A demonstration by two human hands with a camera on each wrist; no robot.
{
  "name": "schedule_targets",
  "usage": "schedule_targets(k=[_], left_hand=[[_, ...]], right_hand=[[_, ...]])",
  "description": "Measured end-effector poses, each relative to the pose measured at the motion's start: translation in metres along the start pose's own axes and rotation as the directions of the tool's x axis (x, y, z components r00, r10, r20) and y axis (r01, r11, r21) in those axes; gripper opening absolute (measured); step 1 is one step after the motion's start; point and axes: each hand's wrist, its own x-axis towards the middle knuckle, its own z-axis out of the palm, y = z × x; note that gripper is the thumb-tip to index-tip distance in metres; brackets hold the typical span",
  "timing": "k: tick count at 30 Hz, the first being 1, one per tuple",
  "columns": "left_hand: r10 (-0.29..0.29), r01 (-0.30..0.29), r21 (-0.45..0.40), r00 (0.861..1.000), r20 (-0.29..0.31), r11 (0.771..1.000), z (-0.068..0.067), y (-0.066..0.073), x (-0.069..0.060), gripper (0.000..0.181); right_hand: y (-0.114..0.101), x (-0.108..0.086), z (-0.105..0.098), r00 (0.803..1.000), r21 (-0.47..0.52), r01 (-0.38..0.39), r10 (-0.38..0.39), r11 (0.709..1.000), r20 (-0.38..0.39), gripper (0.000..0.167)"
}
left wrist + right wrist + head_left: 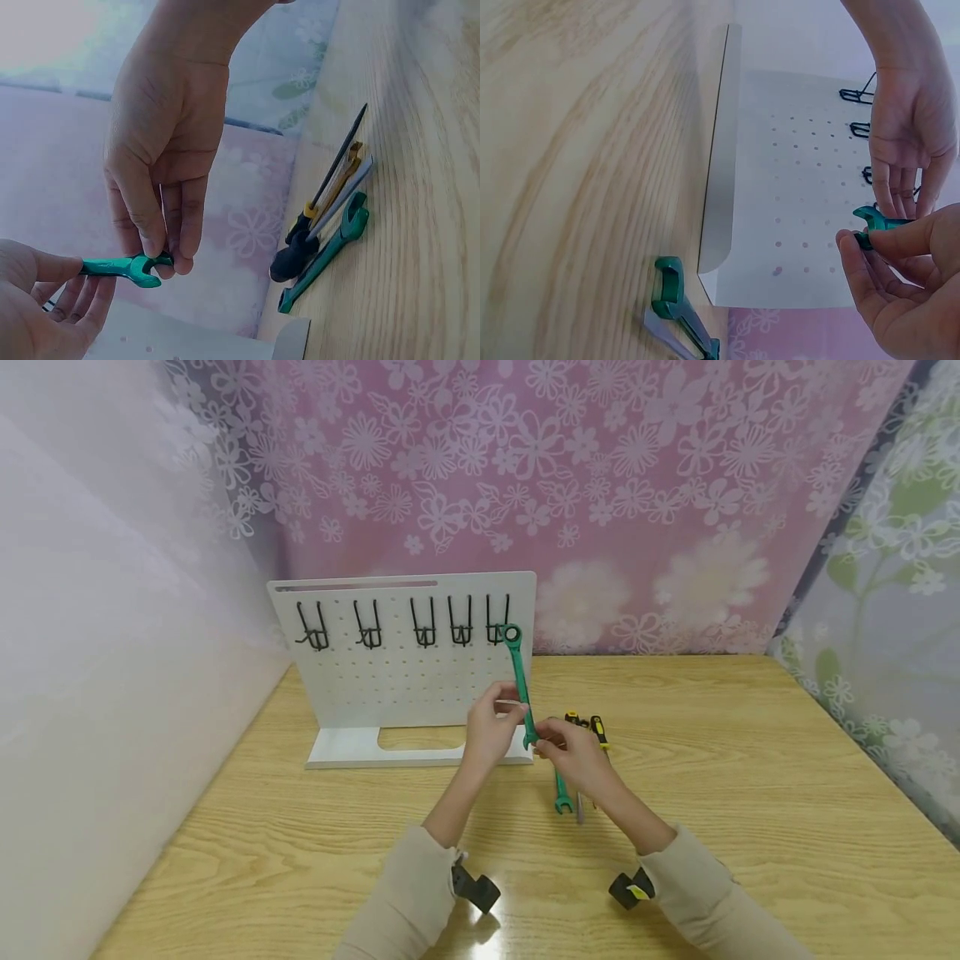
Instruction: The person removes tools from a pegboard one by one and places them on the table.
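A green combination wrench (519, 672) is held up before the right end of the white pegboard (360, 693), its ring end uppermost in the head view. My left hand (491, 731) pinches the shank between thumb and fingers. At the open-jawed end, my right hand (576, 752) pinches the wrench with its fingertips. The left wrist view shows that open end (142, 270) between the right fingers, while the right wrist view shows the same end (871, 217) at the right thumb. The ring end overlaps the rightmost black double hook (497, 618) in the head view; whether they touch I cannot tell.
Several black double hooks (424, 631) line the upper pegboard. On the wooden table (712, 735), partly behind my right hand, lie a second green wrench (562, 797) and several screwdrivers, one with a yellow-and-black handle (598, 731). A white wall (150, 610) borders the left side.
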Motion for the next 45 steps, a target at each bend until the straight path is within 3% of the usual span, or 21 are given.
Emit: schedule_targets(k=[2, 10, 15, 19, 25, 31, 35, 39, 45], left_hand=[[0.008, -0.008, -0.004, 1.000, 0.009, 1.000, 0.004, -0.006, 0.002, 0.022], [0.051, -0.052, 0.008, 0.997, 0.060, 0.999, 0.022, -0.005, 0.001, 0.023], [0.035, -0.036, 0.011, 0.997, 0.073, 0.999, 0.035, -0.002, 0.000, 0.024], [0.009, -0.007, -0.013, 0.996, 0.091, 1.000, 0.049, -0.001, 0.001, 0.026], [0.011, -0.004, -0.055, 0.994, 0.113, 0.998, 0.070, 0.002, -0.002, 0.025], [-0.024, 0.036, -0.095, 0.992, 0.124, 0.995, 0.090, 0.001, -0.004, 0.028], [-0.047, 0.049, -0.010, 0.992, 0.120, 0.999, 0.104, -0.004, -0.006, 0.035], [-0.040, 0.028, 0.100, 0.992, 0.123, 0.995, 0.115, -0.011, -0.011, 0.041], [-0.048, 0.037, 0.086, 0.989, 0.138, 0.996, 0.128, -0.021, -0.023, 0.044]], right_hand=[[0.001, -0.003, -0.003, 1.000, 0.011, 0.004, -0.004, 1.000, -0.006, 0.021], [0.005, -0.018, -0.018, 0.999, 0.050, -0.008, 0.010, 0.999, -0.036, 0.021], [0.010, -0.028, -0.028, 0.997, -0.003, -0.027, 0.027, 1.000, -0.075, 0.022], [0.014, -0.037, -0.036, 0.992, 0.015, -0.034, 0.036, 0.999, -0.124, 0.028], [0.021, -0.052, -0.045, 0.976, 0.064, 0.053, -0.038, 0.997, -0.215, 0.046], [0.034, -0.063, -0.053, 0.953, 0.019, 0.113, -0.103, 0.993, -0.286, 0.048], [0.041, -0.068, -0.059, 0.949, 0.021, 0.088, -0.077, 0.996, -0.305, 0.046], [0.047, -0.071, -0.064, 0.958, 0.066, 0.042, -0.021, 0.997, -0.287, 0.045], [0.054, -0.076, -0.071, 0.968, 0.137, -0.032, 0.065, 0.990, -0.242, 0.044]])
